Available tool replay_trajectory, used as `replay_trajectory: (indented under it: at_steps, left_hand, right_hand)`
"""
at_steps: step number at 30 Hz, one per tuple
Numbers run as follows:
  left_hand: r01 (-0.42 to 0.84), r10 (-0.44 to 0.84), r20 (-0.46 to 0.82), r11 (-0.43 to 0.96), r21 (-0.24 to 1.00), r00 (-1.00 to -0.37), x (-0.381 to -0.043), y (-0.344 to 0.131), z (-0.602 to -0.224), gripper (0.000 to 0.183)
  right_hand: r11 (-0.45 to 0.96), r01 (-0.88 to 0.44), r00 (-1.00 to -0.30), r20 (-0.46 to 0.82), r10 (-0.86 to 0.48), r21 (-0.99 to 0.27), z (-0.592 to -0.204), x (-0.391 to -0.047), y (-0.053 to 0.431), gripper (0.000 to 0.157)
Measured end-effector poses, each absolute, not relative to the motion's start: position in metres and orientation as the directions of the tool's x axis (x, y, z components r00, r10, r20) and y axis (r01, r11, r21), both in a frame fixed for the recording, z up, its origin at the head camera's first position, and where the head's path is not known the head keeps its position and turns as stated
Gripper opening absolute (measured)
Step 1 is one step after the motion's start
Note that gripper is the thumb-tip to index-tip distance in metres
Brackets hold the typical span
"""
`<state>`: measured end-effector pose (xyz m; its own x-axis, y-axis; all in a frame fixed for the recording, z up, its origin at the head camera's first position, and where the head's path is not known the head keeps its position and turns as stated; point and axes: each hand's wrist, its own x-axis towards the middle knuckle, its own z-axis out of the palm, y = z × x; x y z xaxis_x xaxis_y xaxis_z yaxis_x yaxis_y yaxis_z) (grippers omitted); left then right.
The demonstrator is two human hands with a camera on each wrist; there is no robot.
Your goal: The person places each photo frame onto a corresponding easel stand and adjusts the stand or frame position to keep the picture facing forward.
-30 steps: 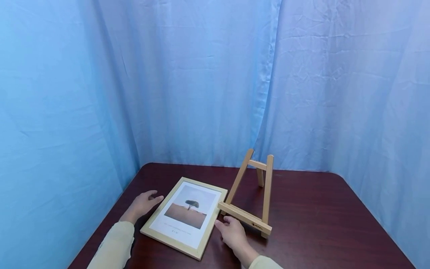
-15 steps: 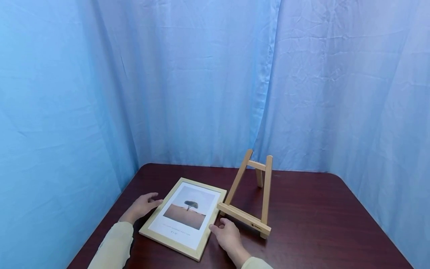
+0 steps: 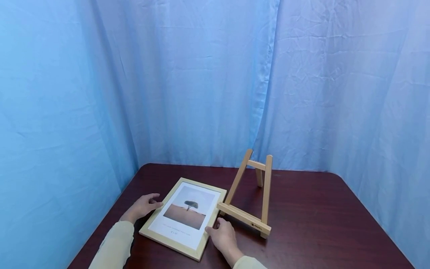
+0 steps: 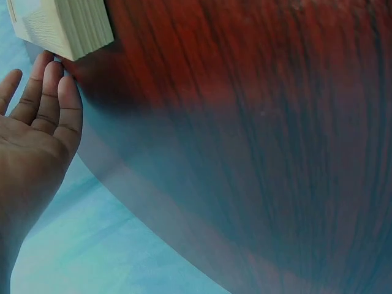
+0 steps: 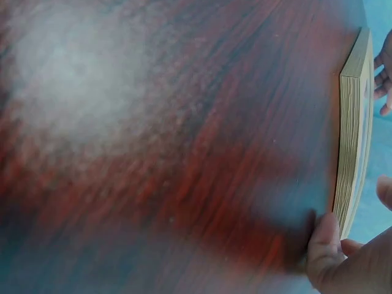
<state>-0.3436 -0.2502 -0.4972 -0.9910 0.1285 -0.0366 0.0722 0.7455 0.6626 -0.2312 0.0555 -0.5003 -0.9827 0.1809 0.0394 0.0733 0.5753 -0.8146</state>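
Note:
A picture frame (image 3: 155, 239) with a pale wooden border and a tree print lies flat on the table. My left hand (image 3: 142, 207) is at its left side, the thumb by the border and the fingers extended. In the left wrist view, the left fingertips (image 4: 52, 67) lie close to the frame's corner (image 4: 67, 27); contact is unclear. My right hand (image 3: 223, 236) is at the frame's right side, its thumb over the border. The right wrist view shows a fingertip (image 5: 324, 231) against the frame's side (image 5: 349, 135), with the thumb raised apart.
A small wooden easel (image 3: 243, 217) stands just right of the frame, its lower ledge close to the frame's right border and right hand. The dark reddish table (image 3: 319, 216) has rounded back corners. Blue curtains (image 3: 201, 93) hang behind and at both sides.
My right hand has moved left to the frame's right border, its thumb now over the edge. The left hand has shifted slightly, its thumb lower by the left border. Frame and easel stay put.

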Motion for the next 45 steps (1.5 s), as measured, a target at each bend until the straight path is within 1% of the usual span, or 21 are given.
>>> replay_trajectory:
  at_steps: [8, 21, 28, 32, 39, 42, 45]
  left_hand:
    - [0.089, 0.153, -0.038, 0.743, 0.663, -0.988, -0.3463, -0.2489, -0.4992, 0.054]
    - [0.121, 0.182, -0.026, 0.747, 0.653, -0.983, -0.3471, -0.2502, -0.5016, 0.045]
    - [0.155, 0.211, -0.015, 0.761, 0.630, -0.977, -0.3465, -0.2488, -0.5005, 0.040]
    - [0.168, 0.225, -0.016, 0.770, 0.616, -0.974, -0.3452, -0.2470, -0.4996, 0.038]
    - [0.169, 0.252, -0.033, 0.735, 0.656, -0.967, -0.3446, -0.2442, -0.4994, 0.037]
    - [0.164, 0.253, -0.035, 0.723, 0.671, -0.967, -0.3434, -0.2437, -0.4994, 0.038]
    - [0.142, 0.231, -0.037, 0.709, 0.691, -0.972, -0.3418, -0.2441, -0.5001, 0.039]
  right_hand:
    - [0.623, 0.159, -0.973, -0.015, 0.231, -0.766, -0.5039, -0.2333, 0.0473, 0.055]
    - [0.672, 0.156, -0.978, -0.019, 0.206, -0.724, -0.5012, -0.2375, 0.0456, 0.047]
    - [0.683, 0.135, -0.982, -0.007, 0.187, -0.718, -0.5028, -0.2378, 0.0466, 0.038]
    - [0.687, 0.130, -0.982, 0.002, 0.188, -0.715, -0.5032, -0.2376, 0.0467, 0.036]
    - [0.681, 0.126, -0.983, 0.000, 0.181, -0.722, -0.5012, -0.2386, 0.0475, 0.030]
    - [0.675, 0.134, -0.982, -0.005, 0.190, -0.725, -0.5006, -0.2390, 0.0475, 0.031]
    - [0.671, 0.145, -0.981, -0.017, 0.193, -0.727, -0.5000, -0.2383, 0.0468, 0.037]
